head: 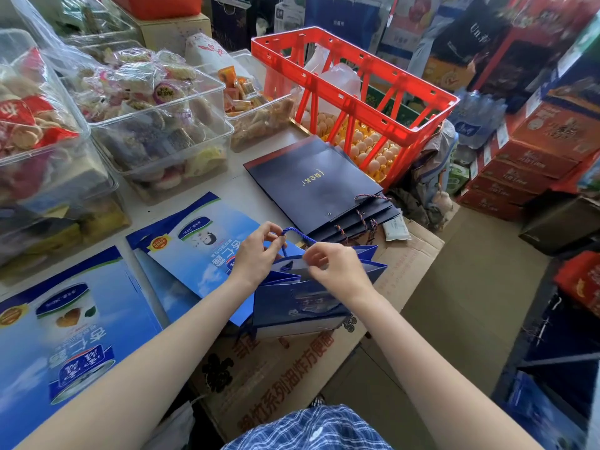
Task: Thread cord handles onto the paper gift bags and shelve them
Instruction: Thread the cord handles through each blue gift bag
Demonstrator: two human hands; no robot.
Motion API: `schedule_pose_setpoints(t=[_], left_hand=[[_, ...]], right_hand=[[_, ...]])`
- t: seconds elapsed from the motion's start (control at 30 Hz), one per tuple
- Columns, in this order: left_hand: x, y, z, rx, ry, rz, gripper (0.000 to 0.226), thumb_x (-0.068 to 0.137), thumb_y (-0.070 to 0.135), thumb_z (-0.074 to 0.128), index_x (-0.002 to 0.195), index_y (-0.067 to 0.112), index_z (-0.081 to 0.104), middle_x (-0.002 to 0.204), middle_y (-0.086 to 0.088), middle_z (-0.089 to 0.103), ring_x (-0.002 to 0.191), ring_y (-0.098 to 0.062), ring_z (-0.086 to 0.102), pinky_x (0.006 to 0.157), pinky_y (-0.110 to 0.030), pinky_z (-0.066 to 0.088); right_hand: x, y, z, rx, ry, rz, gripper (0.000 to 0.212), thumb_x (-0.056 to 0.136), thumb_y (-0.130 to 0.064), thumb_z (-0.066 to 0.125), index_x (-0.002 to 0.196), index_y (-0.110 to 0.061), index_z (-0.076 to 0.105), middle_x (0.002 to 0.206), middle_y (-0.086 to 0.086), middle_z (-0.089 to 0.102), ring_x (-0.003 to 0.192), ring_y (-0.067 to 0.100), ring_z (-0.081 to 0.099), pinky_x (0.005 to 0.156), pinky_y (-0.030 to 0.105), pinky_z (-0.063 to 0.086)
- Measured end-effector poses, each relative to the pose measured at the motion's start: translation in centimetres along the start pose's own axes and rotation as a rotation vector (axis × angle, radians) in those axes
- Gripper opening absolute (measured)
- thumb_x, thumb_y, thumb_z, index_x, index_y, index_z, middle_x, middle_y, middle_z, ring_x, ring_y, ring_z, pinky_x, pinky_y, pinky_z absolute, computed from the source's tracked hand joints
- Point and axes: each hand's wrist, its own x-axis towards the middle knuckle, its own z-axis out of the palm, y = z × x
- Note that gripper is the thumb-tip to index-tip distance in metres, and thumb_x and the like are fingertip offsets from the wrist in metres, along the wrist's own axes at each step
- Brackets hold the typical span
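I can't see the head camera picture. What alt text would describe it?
Two bare hands thread a blue cord into a blue paper bag: left hand pinches the cord, right hand pinches the bag's top edge. Beyond lie a stack of navy bags and a red crate.

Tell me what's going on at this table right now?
A person is fitting a blue cord to an opened blue gift bag on a cardboard box. The left hand pinches the cord; the right hand pinches the bag's top edge. A stack of navy bags with cords lies behind.
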Motion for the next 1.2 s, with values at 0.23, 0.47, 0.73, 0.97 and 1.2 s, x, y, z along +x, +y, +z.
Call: schedule_pose_setpoints(t=[0.23, 0.47, 0.73, 0.97, 1.2], left_hand=[[0.0, 0.0, -0.3, 0.056, 0.044, 0.016, 0.004, 0.095, 0.021, 0.05, 0.094, 0.017, 0.051, 0.086, 0.003, 0.061, 0.074, -0.022, 0.064, 0.081, -0.047, 0.051], [0.4, 1.1, 0.0, 0.168, 0.009, 0.08, 0.003, 0.095, 0.014, 0.051, 0.092, 0.013, 0.052, 0.089, 0.0, 0.064, 0.074, -0.021, 0.066, 0.076, -0.036, 0.051], [1.2, 0.6, -0.2, 0.253, 0.162, -0.103, 0.013, 0.096, 0.016, 0.047, 0.096, 0.007, 0.056, 0.097, -0.006, 0.067, 0.086, -0.022, 0.057, 0.072, -0.03, 0.04], [2.0, 1.6, 0.5, 0.504, 0.108, -0.066, 0.013, 0.094, 0.012, 0.046, 0.103, 0.005, 0.051, 0.102, -0.012, 0.062, 0.087, -0.029, 0.055, 0.071, -0.033, 0.038], [2.1, 4.2, 4.5, 0.617, -0.343, 0.353, 0.026, 0.083, 0.03, 0.065, 0.101, 0.012, 0.058, 0.099, -0.005, 0.058, 0.095, -0.024, 0.054, 0.087, -0.038, 0.044]], right_hand=[[-0.4, 3.7, -3.5, -0.331, 0.188, 0.103, 0.01, 0.087, -0.024, 0.063, 0.092, -0.016, 0.066, 0.105, 0.002, 0.058, 0.104, 0.023, 0.044, 0.087, 0.035, 0.041], [0.8, 3.3, -3.7, -0.281, 0.172, 0.144, 0.016, 0.086, -0.034, 0.064, 0.093, -0.02, 0.061, 0.089, 0.0, 0.068, 0.091, 0.02, 0.059, 0.088, 0.035, 0.041], [0.3, 4.8, -3.7, -0.307, 0.25, 0.209, 0.014, 0.084, -0.024, 0.068, 0.095, -0.015, 0.07, 0.106, 0.007, 0.054, 0.105, 0.025, 0.05, 0.087, 0.035, 0.044], [-0.1, 5.3, -3.1, -0.129, 0.241, 0.21, 0.015, 0.085, -0.023, 0.067, 0.09, -0.011, 0.06, 0.105, 0.002, 0.037, 0.083, 0.017, 0.048, 0.076, 0.03, 0.045], [-0.2, 5.3, -2.1, -0.081, 0.212, 0.096, 0.03, 0.081, -0.015, 0.068, 0.108, -0.009, 0.057, 0.103, 0.001, 0.038, 0.079, 0.02, 0.055, 0.08, 0.036, 0.048]])
